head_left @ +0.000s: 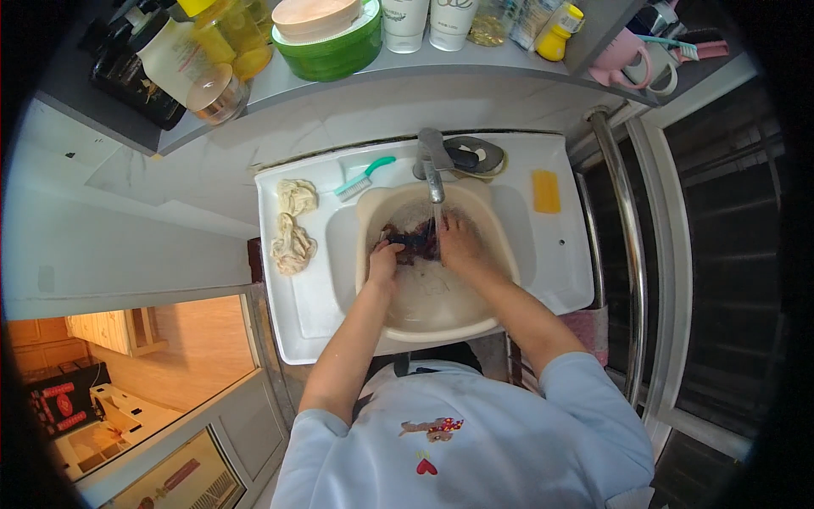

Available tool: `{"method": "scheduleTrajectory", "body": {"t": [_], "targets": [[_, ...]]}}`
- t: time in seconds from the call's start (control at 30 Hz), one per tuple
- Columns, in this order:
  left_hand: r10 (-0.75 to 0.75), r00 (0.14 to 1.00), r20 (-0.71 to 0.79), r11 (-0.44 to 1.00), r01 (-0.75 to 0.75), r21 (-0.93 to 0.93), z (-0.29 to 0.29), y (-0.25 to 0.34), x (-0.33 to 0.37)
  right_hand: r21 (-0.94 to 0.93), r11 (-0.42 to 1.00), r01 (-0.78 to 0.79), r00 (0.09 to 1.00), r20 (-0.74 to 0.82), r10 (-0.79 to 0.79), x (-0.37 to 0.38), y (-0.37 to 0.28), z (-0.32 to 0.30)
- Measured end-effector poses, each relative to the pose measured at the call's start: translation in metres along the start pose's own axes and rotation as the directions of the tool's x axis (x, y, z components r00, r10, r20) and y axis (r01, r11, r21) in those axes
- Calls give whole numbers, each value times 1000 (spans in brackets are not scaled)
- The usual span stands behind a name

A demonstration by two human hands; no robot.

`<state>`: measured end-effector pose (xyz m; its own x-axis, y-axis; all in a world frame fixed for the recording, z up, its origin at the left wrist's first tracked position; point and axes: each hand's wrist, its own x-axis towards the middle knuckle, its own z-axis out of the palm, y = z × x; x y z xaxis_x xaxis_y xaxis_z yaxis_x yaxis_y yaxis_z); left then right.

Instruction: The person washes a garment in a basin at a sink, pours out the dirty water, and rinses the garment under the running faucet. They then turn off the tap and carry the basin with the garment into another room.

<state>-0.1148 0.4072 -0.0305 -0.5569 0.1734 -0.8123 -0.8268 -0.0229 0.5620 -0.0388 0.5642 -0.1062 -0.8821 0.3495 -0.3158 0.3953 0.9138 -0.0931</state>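
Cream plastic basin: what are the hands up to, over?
Left bare hand grasping dark wet fabric in cream plastic basin. Right bare hand at fabric's right edge, grip unclear. Silver metal tap overhead; nothing visibly blocking either hand.

- Left forearm: bare, angled up and inward.
- Left hand: thumb pointing inward, fingers partly hidden.
- Right forearm: bare, angled up-left.
- Right hand: back up, fingers forward, fingertips unclear.
- Hands apart, roughly level.

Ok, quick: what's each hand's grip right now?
Left hand: closed, holding the dark, wet cloth.
Right hand: at the cloth's right side, inside the round-cornered beige basin; open or closed cannot be told.
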Motion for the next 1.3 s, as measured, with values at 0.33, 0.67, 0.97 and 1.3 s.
{"method": "scheduleTrajectory", "body": {"t": [0.33, 0.67, 0.97, 1.3], "targets": [[-209, 967, 146, 978, 209, 19, -17, -8, 13, 114, 986, -123, 991, 64, 116, 1, -15, 23], [99, 970, 224, 993, -82, -81, -42, 17, -11, 818, 525, -235, 962, 273, 4, -39, 39, -66], [243, 928, 284, 970, -226, -92, -46, 34, -31, 825, 561, 69, 988, -133, 74, -90, 17, -145], [125, 941, 314, 944, -15, -331, -32, -31, -29, 948, 242, 208, 933, -267, 241, -92, -16, -102]]}}
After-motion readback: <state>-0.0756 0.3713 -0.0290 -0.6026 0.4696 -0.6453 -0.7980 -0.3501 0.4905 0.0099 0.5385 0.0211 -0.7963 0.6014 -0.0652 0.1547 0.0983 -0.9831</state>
